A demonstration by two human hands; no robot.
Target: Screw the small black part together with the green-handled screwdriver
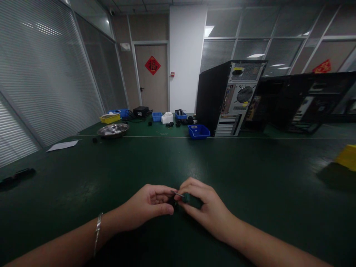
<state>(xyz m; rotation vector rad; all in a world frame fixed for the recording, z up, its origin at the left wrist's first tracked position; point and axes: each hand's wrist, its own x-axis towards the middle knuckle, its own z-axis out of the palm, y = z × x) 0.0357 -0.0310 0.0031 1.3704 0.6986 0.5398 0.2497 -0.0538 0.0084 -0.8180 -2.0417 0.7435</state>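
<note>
My right hand (204, 202) is closed around a small screwdriver (186, 197) with a green handle. Its thin metal shaft points left, towards the fingertips of my left hand (147, 204). The left fingers are curled, with the thumb below them. A small dark piece (174, 202) shows between the two hands, by the left thumb tip; it is too dim to name, and how firmly it is held is hidden. Both hands are close together, low over the green tabletop (125, 167).
A blue bin (198, 132) stands ahead, beside a black computer tower (214, 100). A metal dish (113, 130), a yellow tray (110, 118) and a black box (141, 111) are at the back left. A paper sheet (62, 145) lies left; a yellow object (347, 157) is far right.
</note>
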